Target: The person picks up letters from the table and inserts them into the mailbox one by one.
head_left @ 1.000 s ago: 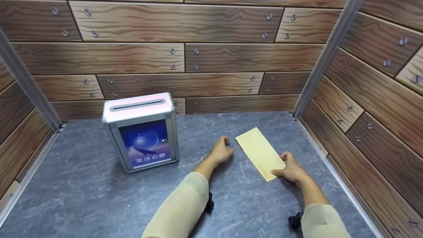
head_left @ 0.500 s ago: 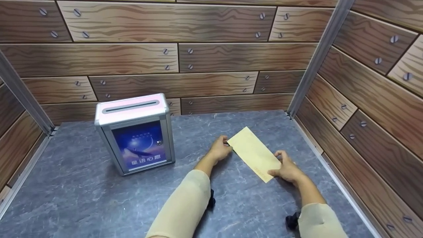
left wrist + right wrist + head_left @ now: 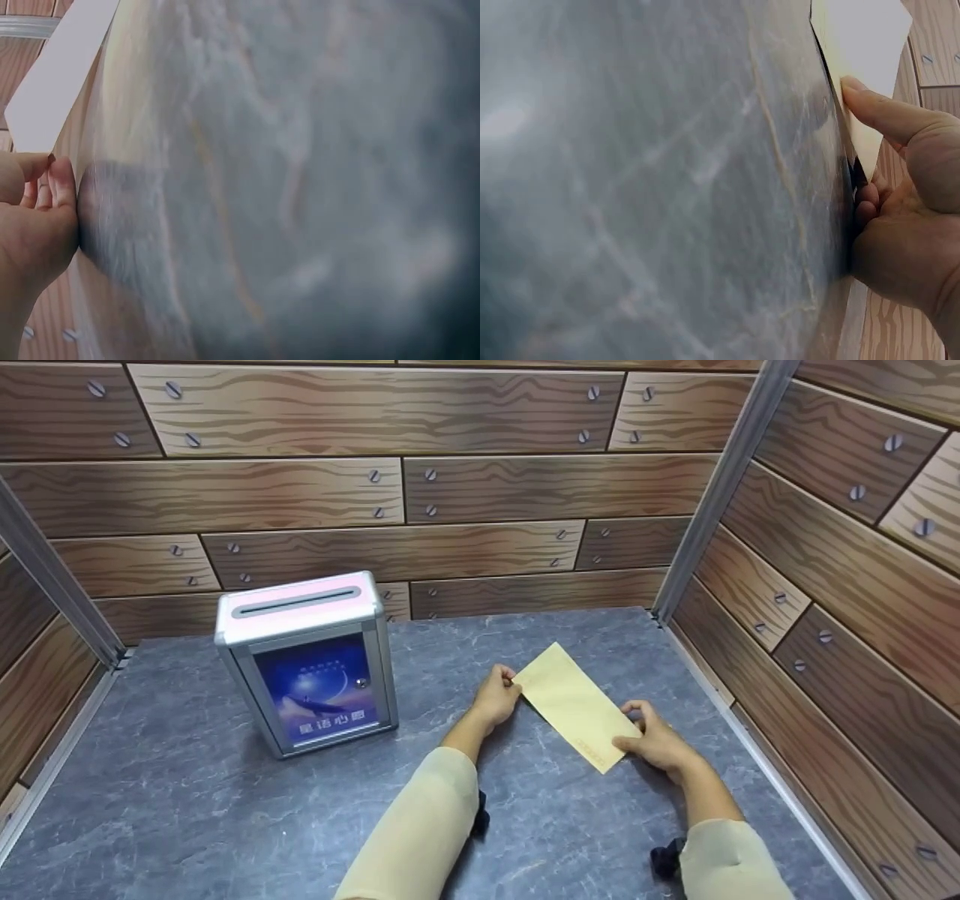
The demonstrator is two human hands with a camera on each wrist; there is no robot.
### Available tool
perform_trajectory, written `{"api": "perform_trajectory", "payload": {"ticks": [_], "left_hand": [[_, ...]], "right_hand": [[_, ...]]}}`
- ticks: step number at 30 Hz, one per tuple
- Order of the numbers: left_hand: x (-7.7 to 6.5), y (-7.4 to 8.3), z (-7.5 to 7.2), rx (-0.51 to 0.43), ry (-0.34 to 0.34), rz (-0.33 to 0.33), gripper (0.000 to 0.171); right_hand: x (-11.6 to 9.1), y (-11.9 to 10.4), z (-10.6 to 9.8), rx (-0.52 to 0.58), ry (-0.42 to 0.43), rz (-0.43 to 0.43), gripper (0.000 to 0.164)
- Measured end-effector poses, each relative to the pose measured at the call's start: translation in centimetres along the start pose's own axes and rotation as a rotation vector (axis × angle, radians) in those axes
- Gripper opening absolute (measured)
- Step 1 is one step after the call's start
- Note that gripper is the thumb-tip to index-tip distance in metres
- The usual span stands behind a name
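A pale yellow paper envelope (image 3: 574, 705) is held at a slant between both hands, just above the grey marbled table. My left hand (image 3: 496, 697) pinches its left corner between thumb and fingers; the left wrist view shows that hand (image 3: 37, 217) gripping the tip of the envelope (image 3: 60, 90). At the right end, my right hand (image 3: 658, 742) holds the edge, thumb on top and fingers beneath. In the right wrist view the thumb of the right hand (image 3: 915, 180) lies on the envelope's face (image 3: 862, 45). Faint print marks its near end.
A silver-framed box (image 3: 307, 667) with a slot in its pink-white top and a blue front door with a small lock stands upright to the left. Wood-patterned panels (image 3: 480, 487) wall the grey table (image 3: 225, 825) at the back and sides.
The envelope has shifted left to meet my left hand, which now pinches its corner. My right hand has kept its hold. The view has turned slightly to the right.
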State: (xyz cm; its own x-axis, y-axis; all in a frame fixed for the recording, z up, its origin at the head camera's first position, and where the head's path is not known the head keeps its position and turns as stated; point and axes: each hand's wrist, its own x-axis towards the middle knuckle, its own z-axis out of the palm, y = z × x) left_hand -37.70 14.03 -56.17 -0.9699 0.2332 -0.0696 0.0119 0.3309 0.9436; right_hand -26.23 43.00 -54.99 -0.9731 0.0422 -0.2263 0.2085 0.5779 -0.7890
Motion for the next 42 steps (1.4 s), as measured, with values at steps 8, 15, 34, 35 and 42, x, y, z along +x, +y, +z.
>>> {"api": "perform_trajectory", "payload": {"ticks": [8, 15, 34, 35, 42], "left_hand": [[-0.2, -0.4, -0.2, -0.099, 0.021, -0.027, 0.008], [0.0, -0.4, -0.8, -0.079, 0.004, -0.027, 0.008], [-4.1, 0.8, -4.5, -0.167, -0.125, -0.038, 0.013], [-4.4, 1.0, -4.9, -0.182, -0.127, -0.032, 0.013], [-6.5, 2.3, -7.8, -0.208, -0.128, 0.034, 0.015]], "right_hand": [[0.0, 0.7, -0.3, 0.134, 0.0, 0.001, 0.04], [0.4, 0.4, 0.0, 0.155, 0.043, 0.012, 0.024], [-0.5, 0.0, 0.4, 0.044, -0.016, -0.083, 0.023], [-0.5, -0.3, 0.4, 0.029, -0.027, -0.101, 0.024], [-0.8, -2.3, 0.8, -0.023, -0.176, -0.201, 0.028]]}}
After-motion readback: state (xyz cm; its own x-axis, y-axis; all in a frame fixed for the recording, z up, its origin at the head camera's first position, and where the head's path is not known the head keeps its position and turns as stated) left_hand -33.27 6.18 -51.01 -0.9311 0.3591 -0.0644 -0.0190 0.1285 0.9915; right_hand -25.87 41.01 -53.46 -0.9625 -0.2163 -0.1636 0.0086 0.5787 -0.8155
